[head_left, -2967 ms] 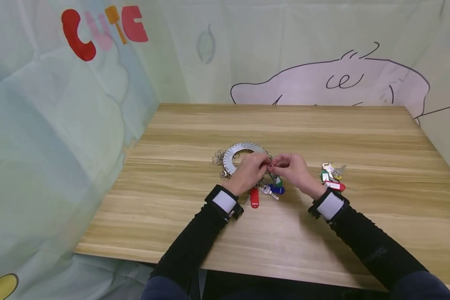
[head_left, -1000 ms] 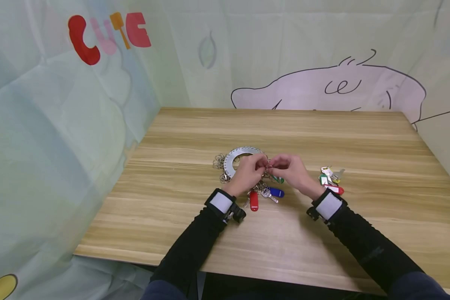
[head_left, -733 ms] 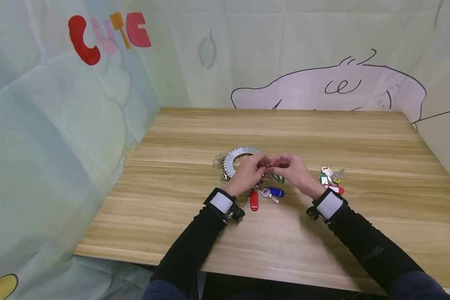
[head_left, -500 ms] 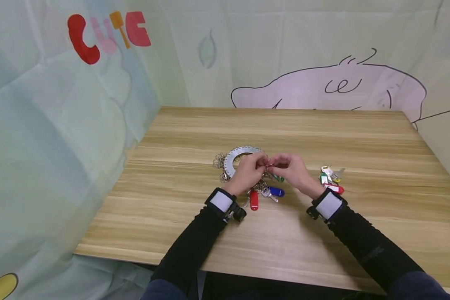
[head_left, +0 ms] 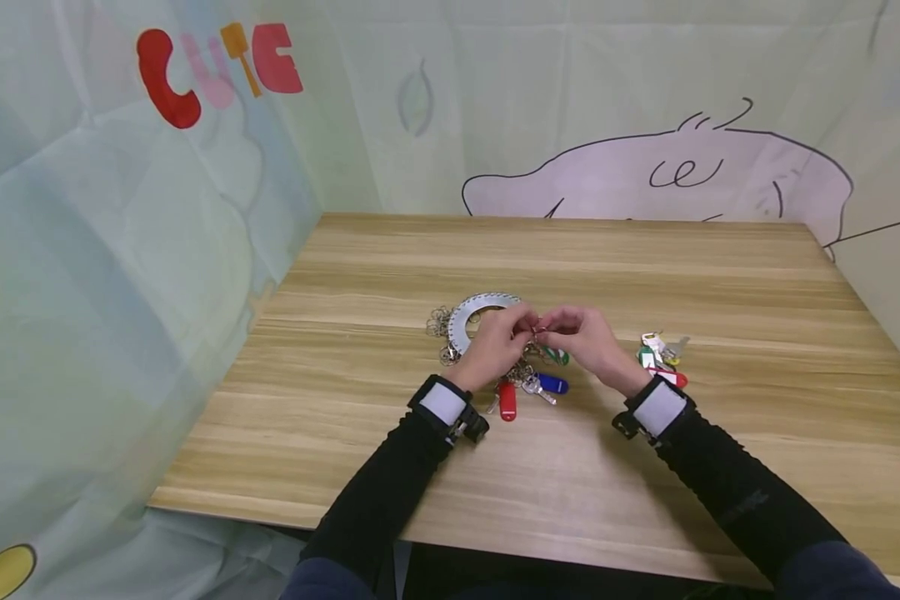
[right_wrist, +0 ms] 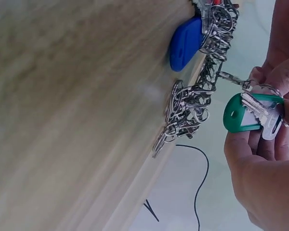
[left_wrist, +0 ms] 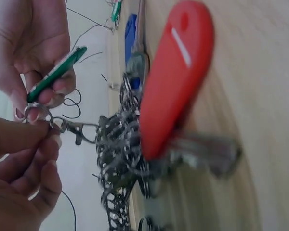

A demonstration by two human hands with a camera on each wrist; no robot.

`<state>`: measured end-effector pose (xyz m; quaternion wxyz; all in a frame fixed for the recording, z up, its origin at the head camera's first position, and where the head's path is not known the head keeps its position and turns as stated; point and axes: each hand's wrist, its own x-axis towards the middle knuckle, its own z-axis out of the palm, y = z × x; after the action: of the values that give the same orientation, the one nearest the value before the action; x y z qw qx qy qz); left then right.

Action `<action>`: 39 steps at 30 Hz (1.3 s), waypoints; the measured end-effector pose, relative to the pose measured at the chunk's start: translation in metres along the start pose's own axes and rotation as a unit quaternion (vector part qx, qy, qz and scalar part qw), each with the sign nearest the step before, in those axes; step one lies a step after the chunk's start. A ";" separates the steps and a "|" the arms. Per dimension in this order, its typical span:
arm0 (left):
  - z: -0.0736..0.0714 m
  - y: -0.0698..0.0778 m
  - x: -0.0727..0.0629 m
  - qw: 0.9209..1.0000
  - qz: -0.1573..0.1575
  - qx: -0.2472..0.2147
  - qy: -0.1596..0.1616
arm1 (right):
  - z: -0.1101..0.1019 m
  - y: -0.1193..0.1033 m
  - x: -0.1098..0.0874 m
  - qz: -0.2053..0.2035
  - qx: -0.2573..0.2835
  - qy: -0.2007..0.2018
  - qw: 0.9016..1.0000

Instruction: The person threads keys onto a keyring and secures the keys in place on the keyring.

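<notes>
Right wrist view gives the green key tag (right_wrist: 236,123) close up: glossy plastic, rounded at its far end, with a small hole there and a white label panel (right_wrist: 251,120) in its face. A silver key (right_wrist: 268,119) with a toothed blade lies across the panel. The tag's other end meets a small split ring (right_wrist: 269,87), which a metal clasp (right_wrist: 233,78) links to a dense bunch of rings (right_wrist: 188,109).

All this is held up off the table (head_left: 390,467), beside the right edge of the round metal plate (head_left: 460,322). The left hand (head_left: 492,343) has thumb and fingertips together, pinching the split ring. The right hand (head_left: 591,343) has its fingers curled, with hardly any gap, gripping the tag near its ring end. A red tag (head_left: 507,402) and a blue tag (head_left: 552,383) lie just below the hands.
</notes>
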<state>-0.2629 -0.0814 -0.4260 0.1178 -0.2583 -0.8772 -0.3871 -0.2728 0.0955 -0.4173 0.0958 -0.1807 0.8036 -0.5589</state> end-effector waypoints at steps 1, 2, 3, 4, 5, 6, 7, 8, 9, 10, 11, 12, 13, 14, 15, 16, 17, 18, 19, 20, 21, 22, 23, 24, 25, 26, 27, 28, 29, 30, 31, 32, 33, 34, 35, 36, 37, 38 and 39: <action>0.000 0.000 0.000 1.000 0.000 -0.001 0.005 | 0.000 0.000 0.000 -0.002 -0.001 -0.002 1.000; 0.001 -0.001 0.000 1.000 -0.001 -0.004 0.009 | 0.000 0.000 -0.001 -0.005 -0.001 -0.003 1.000; 0.001 -0.001 0.000 1.000 -0.004 -0.006 0.013 | 0.001 0.000 -0.001 -0.009 -0.001 -0.004 1.000; 0.002 -0.001 0.000 1.000 -0.008 -0.009 0.015 | 0.001 0.000 -0.001 -0.011 0.001 -0.004 1.000; 0.002 -0.001 0.000 1.000 -0.015 -0.012 0.016 | 0.001 0.000 -0.002 -0.014 -0.001 -0.005 1.000; 0.002 -0.001 0.001 1.000 -0.021 -0.014 0.016 | 0.001 0.000 -0.002 -0.017 -0.001 -0.005 1.000; 0.003 -0.001 0.001 0.999 -0.028 -0.015 0.015 | 0.001 0.000 -0.002 -0.020 -0.001 -0.005 1.000; 0.003 -0.001 0.002 0.999 -0.033 -0.014 0.012 | 0.001 0.000 -0.002 -0.021 0.000 -0.005 1.000; 0.003 -0.001 0.002 0.999 -0.036 -0.010 0.008 | 0.002 0.000 -0.002 -0.021 -0.001 -0.004 1.000; 0.002 -0.001 0.002 0.999 -0.038 -0.006 0.002 | 0.002 0.000 -0.001 -0.021 -0.003 -0.005 1.000; 0.002 0.000 0.002 0.999 -0.038 -0.002 -0.005 | 0.001 0.000 -0.001 -0.020 -0.004 -0.004 1.000; 0.001 0.000 0.002 0.999 -0.035 0.003 -0.010 | 0.001 -0.001 -0.001 -0.017 -0.005 -0.003 1.000; 0.000 0.001 0.002 0.999 -0.032 0.006 -0.015 | 0.001 -0.001 -0.001 -0.013 -0.004 -0.001 1.000; 0.000 0.002 0.002 0.999 -0.026 0.006 -0.019 | 0.001 -0.001 -0.001 -0.009 -0.004 0.000 1.000; -0.001 0.003 0.001 1.000 -0.021 0.005 -0.021 | 0.001 0.000 -0.001 -0.007 -0.006 0.001 1.000; -0.001 0.003 0.001 1.000 -0.017 0.004 -0.022 | 0.001 0.000 -0.001 -0.004 -0.004 0.002 1.000; -0.001 0.004 0.001 1.000 -0.013 0.003 -0.020 | 0.001 0.000 -0.001 0.001 -0.002 0.003 1.000; -0.001 0.004 0.001 1.000 -0.011 0.003 -0.017 | 0.001 0.000 -0.001 0.004 0.002 0.004 1.000; -0.001 0.005 0.001 1.000 -0.010 0.002 -0.013 | 0.001 -0.001 -0.001 0.006 0.005 0.003 1.000; -0.001 0.005 0.001 1.000 -0.011 0.000 -0.009 | 0.001 0.000 -0.001 0.006 0.004 0.002 1.000; -0.001 0.005 0.001 1.000 -0.013 0.001 -0.006 | 0.001 0.000 -0.001 0.005 0.003 0.001 1.000; 0.000 0.004 0.000 1.000 -0.018 -0.001 -0.002 | 0.001 -0.001 -0.002 0.006 0.004 0.000 1.000; 0.000 0.004 0.000 1.000 -0.023 -0.005 0.001 | 0.002 -0.001 -0.002 0.003 0.004 -0.001 1.000; 0.000 0.004 0.000 1.000 -0.028 -0.009 0.003 | 0.002 -0.001 -0.002 -0.001 0.002 -0.001 1.000; 0.000 0.004 0.000 0.999 -0.035 -0.014 0.004 | 0.002 -0.001 -0.002 -0.005 0.001 -0.002 1.000; 0.001 0.004 0.000 0.999 -0.042 -0.019 0.004 | 0.002 -0.001 -0.002 -0.010 0.000 -0.002 1.000; 0.001 0.004 0.000 0.998 -0.051 -0.023 0.004 | 0.002 0.000 -0.002 -0.014 0.000 -0.002 1.000; 0.001 0.004 0.000 0.998 -0.059 -0.028 0.004 | 0.002 0.000 -0.002 -0.017 0.000 -0.003 1.000; 0.000 0.004 0.000 0.997 -0.066 -0.031 0.003 | 0.002 0.000 -0.002 -0.019 0.000 -0.003 1.000; 0.000 0.004 0.000 0.997 -0.071 -0.034 0.002 | 0.002 0.000 -0.002 -0.020 -0.001 -0.004 1.000; 0.000 0.004 0.000 0.997 -0.074 -0.033 0.000 | 0.002 0.000 -0.002 -0.021 -0.002 -0.004 1.000; -0.001 0.004 0.000 0.997 -0.072 -0.029 -0.003 | 0.002 0.000 -0.002 -0.018 -0.004 -0.005 1.000; -0.001 0.004 0.000 0.998 -0.067 -0.021 -0.006 | 0.002 0.000 -0.002 -0.016 -0.007 -0.005 1.000; -0.001 0.004 0.001 0.998 -0.059 -0.014 -0.009 | 0.002 -0.001 -0.002 -0.013 -0.008 -0.007 1.000; -0.002 0.005 0.000 0.999 -0.051 -0.008 -0.012 | 0.001 -0.001 -0.002 -0.010 -0.010 -0.007 1.000; -0.002 0.005 0.000 0.999 -0.041 0.001 -0.013 | 0.001 -0.001 -0.002 -0.008 -0.011 -0.008 1.000; -0.002 0.005 0.000 0.999 -0.032 0.008 -0.012 | 0.001 -0.001 -0.002 -0.004 -0.012 -0.008 1.000; -0.002 0.005 0.000 1.000 -0.024 0.012 -0.011 | 0.001 -0.001 -0.002 -0.002 -0.013 -0.007 1.000; -0.001 0.004 0.000 1.000 -0.021 0.011 -0.010 | 0.001 -0.001 -0.002 -0.002 -0.012 -0.007 1.000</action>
<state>-0.2606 -0.0798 -0.4224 0.1044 -0.2425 -0.8878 -0.3769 -0.2709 0.0954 -0.4167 0.0980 -0.1869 0.8095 -0.5479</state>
